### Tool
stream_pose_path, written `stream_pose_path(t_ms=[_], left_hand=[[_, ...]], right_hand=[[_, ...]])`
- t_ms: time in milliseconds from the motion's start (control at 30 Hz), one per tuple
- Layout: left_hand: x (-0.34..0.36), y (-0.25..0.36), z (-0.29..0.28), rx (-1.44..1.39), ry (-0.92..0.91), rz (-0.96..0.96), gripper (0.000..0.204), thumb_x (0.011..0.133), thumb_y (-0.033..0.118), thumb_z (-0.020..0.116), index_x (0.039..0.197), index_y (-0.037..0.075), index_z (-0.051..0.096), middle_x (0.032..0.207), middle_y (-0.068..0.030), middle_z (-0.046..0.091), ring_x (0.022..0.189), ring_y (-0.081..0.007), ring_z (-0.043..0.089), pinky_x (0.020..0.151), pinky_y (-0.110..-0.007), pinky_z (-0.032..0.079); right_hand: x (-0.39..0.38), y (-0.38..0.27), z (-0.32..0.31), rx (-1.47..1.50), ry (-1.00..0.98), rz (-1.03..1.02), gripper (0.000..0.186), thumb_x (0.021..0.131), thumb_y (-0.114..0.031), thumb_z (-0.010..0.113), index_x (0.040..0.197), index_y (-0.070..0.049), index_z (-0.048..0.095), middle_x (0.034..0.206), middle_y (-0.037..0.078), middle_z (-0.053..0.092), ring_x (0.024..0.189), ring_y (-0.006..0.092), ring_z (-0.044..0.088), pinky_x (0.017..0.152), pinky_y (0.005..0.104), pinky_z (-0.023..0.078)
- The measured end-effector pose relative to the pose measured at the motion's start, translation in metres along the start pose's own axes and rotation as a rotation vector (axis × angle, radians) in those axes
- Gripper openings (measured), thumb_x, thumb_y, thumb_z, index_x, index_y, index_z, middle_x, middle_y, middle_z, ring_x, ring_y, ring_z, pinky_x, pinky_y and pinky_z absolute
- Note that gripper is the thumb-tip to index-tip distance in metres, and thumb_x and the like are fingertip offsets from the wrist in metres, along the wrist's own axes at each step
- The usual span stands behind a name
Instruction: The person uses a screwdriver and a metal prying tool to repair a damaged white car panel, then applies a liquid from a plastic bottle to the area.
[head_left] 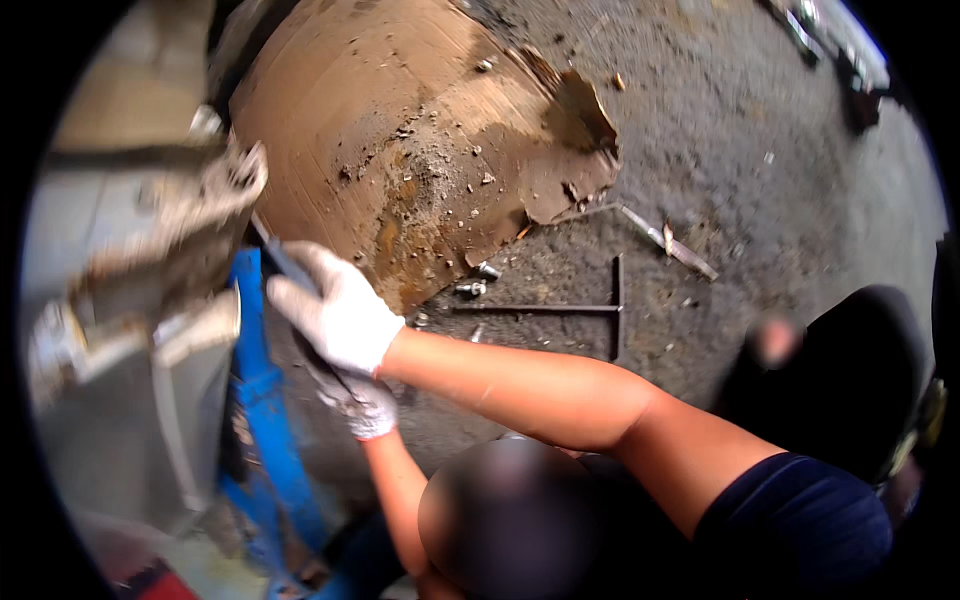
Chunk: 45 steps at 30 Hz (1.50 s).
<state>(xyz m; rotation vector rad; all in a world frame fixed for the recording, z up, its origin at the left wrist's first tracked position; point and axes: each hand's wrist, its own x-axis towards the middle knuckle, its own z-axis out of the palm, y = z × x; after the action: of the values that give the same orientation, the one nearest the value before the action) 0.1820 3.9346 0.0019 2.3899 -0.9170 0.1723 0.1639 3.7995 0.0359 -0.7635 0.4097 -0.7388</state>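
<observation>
My right hand [345,312], in a white glove, is closed around a dark, long tool [287,262]. Its thin metal end points up and left, toward a dirty, ragged-edged machine part [215,205]; whether it touches is unclear. Motion blur and the glove hide the tool's exact kind. Just below, my left hand [362,400], in a soiled white glove, is closed at the tool's lower stretch, its fingers partly covered by my right hand. Both hands are beside an upright blue metal frame [262,400].
Debris-strewn cardboard [330,90] lies on the stained floor beyond my hands. A T-shaped metal bar [545,309], bolts [472,289] and a long, jointed metal tool [680,250] lie to the right. A grey panel [130,430] stands left; a dark-clothed leg [850,370] is at right.
</observation>
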Motion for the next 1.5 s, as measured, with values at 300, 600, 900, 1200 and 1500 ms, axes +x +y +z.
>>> stream_pose_path(t_ms=[300, 600, 900, 1200, 1500], left_hand=[[0.035, 0.022, -0.043, 0.590, 0.176, 0.338, 0.030, 0.074, 0.022, 0.067, 0.099, 0.006, 0.062, 0.098, -0.0137, 0.061, 0.096, -0.0335, 0.060, 0.094, -0.050, 0.046], [0.040, 0.007, -0.010, 0.270, 0.095, 0.139, 0.017, 0.076, 0.017, 0.070, 0.090, 0.010, 0.061, 0.086, -0.0105, 0.066, 0.086, -0.0312, 0.066, 0.078, -0.045, 0.050], [0.050, -0.002, -0.007, 0.072, 0.083, 0.062, 0.020, 0.079, 0.031, 0.073, 0.078, 0.013, 0.066, 0.073, -0.0102, 0.068, 0.072, -0.0331, 0.069, 0.062, -0.041, 0.054], [0.049, -0.010, 0.025, -0.567, 0.042, 0.019, 0.014, 0.080, 0.012, 0.072, 0.076, 0.006, 0.060, 0.066, -0.0007, 0.056, 0.065, -0.0076, 0.053, 0.060, -0.027, 0.046], [0.053, -0.015, 0.049, -1.286, 0.079, -0.169, 0.021, 0.079, 0.021, 0.067, 0.062, 0.013, 0.061, 0.055, -0.0024, 0.057, 0.050, -0.0147, 0.053, 0.051, -0.029, 0.044]], right_hand=[[-0.004, -0.023, 0.015, 0.546, -0.014, 0.507, 0.028, 0.101, -0.044, 0.056, 0.107, -0.017, 0.058, 0.061, -0.007, 0.038, 0.044, 0.0095, 0.031, 0.048, 0.0281, 0.027], [-0.006, -0.022, 0.024, 0.249, -0.037, 0.262, 0.025, 0.103, -0.037, 0.051, 0.094, -0.015, 0.057, 0.051, -0.005, 0.033, 0.040, 0.0125, 0.024, 0.046, 0.0308, 0.023], [-0.007, -0.018, 0.026, 0.181, -0.115, 0.263, 0.024, 0.103, -0.034, 0.053, 0.093, -0.012, 0.059, 0.054, -0.004, 0.033, 0.043, 0.0125, 0.024, 0.048, 0.0319, 0.024], [-0.012, -0.025, 0.039, -0.005, 0.083, 0.204, 0.019, 0.102, -0.026, 0.051, 0.101, -0.007, 0.057, 0.056, -0.007, 0.028, 0.047, 0.0093, 0.023, 0.050, 0.0292, 0.023], [-0.006, -0.017, 0.034, -0.032, 0.089, 0.110, 0.020, 0.098, -0.018, 0.056, 0.083, -0.005, 0.053, 0.055, 0.000, 0.038, 0.040, 0.0115, 0.031, 0.040, 0.0316, 0.027]])
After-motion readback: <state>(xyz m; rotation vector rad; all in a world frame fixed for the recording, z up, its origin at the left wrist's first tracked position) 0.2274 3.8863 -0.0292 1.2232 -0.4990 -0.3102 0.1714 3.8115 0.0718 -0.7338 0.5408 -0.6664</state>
